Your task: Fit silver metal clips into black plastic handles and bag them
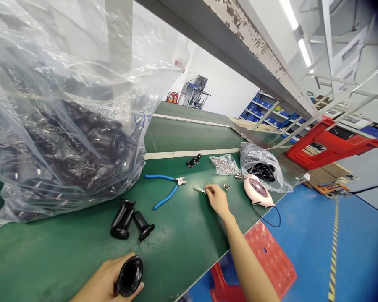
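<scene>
My left hand is wrapped around a black plastic tube with a flared end, its open mouth facing up toward me. On the green bench, the fingertips of my right hand are pinched together at a thin silvery piece, too small to identify. Blue-handled cutting pliers lie opened out to the left of that hand. Several more black flared tubes rest between the pliers and my left hand. A little pile of small metal parts sits just beyond my right fingers.
A large clear bag of black parts fills the left side. Farther back are small black pieces, a bag of metal parts and a bag of black parts. A pink fan stands by the bench edge, above a red stool.
</scene>
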A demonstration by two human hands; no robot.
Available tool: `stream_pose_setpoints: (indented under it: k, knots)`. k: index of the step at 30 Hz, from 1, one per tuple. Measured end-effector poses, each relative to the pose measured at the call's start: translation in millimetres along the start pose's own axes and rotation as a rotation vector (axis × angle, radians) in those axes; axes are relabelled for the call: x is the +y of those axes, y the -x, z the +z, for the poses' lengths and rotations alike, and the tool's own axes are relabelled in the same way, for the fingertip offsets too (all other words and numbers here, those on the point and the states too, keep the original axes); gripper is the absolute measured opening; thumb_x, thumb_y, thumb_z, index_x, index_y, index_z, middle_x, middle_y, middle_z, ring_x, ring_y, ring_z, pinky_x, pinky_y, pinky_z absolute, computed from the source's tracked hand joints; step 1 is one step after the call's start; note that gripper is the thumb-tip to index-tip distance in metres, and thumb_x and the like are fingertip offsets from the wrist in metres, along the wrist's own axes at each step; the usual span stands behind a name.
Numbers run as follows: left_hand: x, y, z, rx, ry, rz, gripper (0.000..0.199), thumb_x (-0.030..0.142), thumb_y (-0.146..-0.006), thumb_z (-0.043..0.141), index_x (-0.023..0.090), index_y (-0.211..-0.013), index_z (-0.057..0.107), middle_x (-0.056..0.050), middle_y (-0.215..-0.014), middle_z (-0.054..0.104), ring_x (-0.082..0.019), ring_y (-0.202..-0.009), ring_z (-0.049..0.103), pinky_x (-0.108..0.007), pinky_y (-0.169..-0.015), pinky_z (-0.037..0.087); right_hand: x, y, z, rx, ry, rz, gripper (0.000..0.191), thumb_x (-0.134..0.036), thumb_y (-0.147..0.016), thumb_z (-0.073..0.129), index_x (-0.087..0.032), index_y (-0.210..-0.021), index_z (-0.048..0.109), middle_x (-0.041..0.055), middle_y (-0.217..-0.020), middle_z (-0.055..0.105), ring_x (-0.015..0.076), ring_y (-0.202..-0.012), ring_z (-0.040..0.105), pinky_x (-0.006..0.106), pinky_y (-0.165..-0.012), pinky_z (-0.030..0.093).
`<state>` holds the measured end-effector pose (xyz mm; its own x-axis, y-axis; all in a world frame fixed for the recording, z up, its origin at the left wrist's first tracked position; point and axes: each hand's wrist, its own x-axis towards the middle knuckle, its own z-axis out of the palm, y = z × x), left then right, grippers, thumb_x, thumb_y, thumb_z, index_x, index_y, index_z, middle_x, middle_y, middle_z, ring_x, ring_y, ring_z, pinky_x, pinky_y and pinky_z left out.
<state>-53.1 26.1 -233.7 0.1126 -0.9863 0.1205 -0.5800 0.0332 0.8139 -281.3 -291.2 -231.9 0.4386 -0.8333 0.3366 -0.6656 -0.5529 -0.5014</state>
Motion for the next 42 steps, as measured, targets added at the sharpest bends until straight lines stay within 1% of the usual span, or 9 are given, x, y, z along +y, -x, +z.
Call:
stream_pose_setpoints:
  k: [7,12,16,20,25,28,32,37,42]
  knots:
    - [0.3,-1.1,-7.5,-0.186,-0.014,-0.066,0.03,0.042,-0.086,0.045,0.02,-0.066,0.038,0.003,-0.064,0.044,-0.012,-0.059,0.042,-0.021,-0.056,0.036,-62.8,64.4,13.0,-0.211,-0.216,-0.15,0.015,-0.028,-0.088,0.049,-0.021,-0.09,0.062,0.0035,-0.088,0.062,0.0152,-0.076,0.059,0.029,-0.073,0.05]
    - [-0.6,-1.1,-7.4,-0.209,0.009,-0.06,0.032,0.043,-0.087,0.043,0.02,-0.067,0.033,0.004,-0.064,0.04,-0.012,-0.059,0.038,-0.022,-0.057,0.032,-88.1,86.5,4.7,-0.337,-0.253,-0.193,0.028,-0.029,-0.083,0.059,-0.024,-0.111,0.055,0.0051,-0.114,0.055,0.0166,-0.095,0.056,0.032,-0.088,0.047]
    - [1.2,-1.9,-8.7,-0.216,0.028,-0.055,0.033,0.043,-0.087,0.044,0.02,-0.066,0.031,0.004,-0.063,0.037,-0.011,-0.058,0.036,-0.022,-0.056,0.031,-90.1,93.8,-2.1,-0.419,-0.128,-0.225,0.044,-0.032,-0.076,0.069,-0.027,-0.117,0.053,0.0046,-0.118,0.052,0.0216,-0.109,0.048,0.04,-0.097,0.041]
    - [4.7,-2.9,-11.1,-0.219,0.03,-0.033,0.032,0.041,-0.087,0.043,0.02,-0.065,0.031,0.005,-0.062,0.036,-0.011,-0.057,0.034,-0.022,-0.055,0.029,-92.2,95.2,-0.5,-0.425,-0.111,-0.285,0.027,-0.028,-0.082,0.063,-0.026,-0.11,0.059,0.0053,-0.106,0.056,0.0212,-0.1,0.049,0.04,-0.091,0.043]
    - [7.8,-3.7,-12.7,-0.233,0.024,-0.036,0.031,0.039,-0.087,0.043,0.02,-0.066,0.032,0.004,-0.062,0.037,-0.011,-0.057,0.035,-0.022,-0.055,0.03,-98.6,83.8,-2.0,-0.528,-0.112,-0.337,0.039,-0.031,-0.082,0.064,-0.029,-0.12,0.054,0.0045,-0.105,0.057,0.0205,-0.094,0.05,0.039,-0.087,0.043]
    - [7.6,-3.9,-12.1,-0.223,0.029,-0.035,0.031,0.04,-0.087,0.043,0.02,-0.065,0.032,0.004,-0.062,0.037,-0.011,-0.057,0.035,-0.022,-0.055,0.03,-98.6,75.5,-1.8,-0.595,-0.141,-0.37,0.027,-0.032,-0.082,0.064,-0.027,-0.108,0.061,0.0032,-0.097,0.059,0.0188,-0.089,0.052,0.035,-0.082,0.045]
    - [8.5,-4.1,-12.7,-0.234,0.027,-0.043,0.03,0.039,-0.087,0.042,0.02,-0.066,0.033,0.004,-0.063,0.038,-0.011,-0.058,0.036,-0.022,-0.056,0.03,-97.6,70.8,-0.2,-0.591,-0.156,-0.355,0.018,-0.035,-0.081,0.065,-0.023,-0.093,0.064,0.0025,-0.084,0.059,0.0172,-0.08,0.053,0.031,-0.073,0.046]
    - [9.2,-5.2,-14.6,-0.236,0.056,-0.055,0.03,0.038,-0.087,0.042,0.02,-0.065,0.031,0.004,-0.062,0.035,-0.011,-0.057,0.033,-0.022,-0.055,0.028,-95.5,67.9,-12.1,-0.642,-0.154,-0.354,0.042,-0.025,-0.078,0.068,-0.03,-0.118,0.056,0.0031,-0.112,0.056,0.0188,-0.102,0.051,0.033,-0.09,0.043]
    - [6.2,-6.7,-13.7,-0.225,0.084,-0.053,0.029,0.037,-0.087,0.043,0.02,-0.066,0.031,0.005,-0.062,0.034,-0.011,-0.057,0.03,-0.022,-0.055,0.028,-92.6,63.6,-13.8,-0.689,-0.128,-0.372,0.026,-0.027,-0.085,0.059,-0.03,-0.111,0.062,0.003,-0.098,0.059,0.0182,-0.093,0.053,0.031,-0.083,0.045]
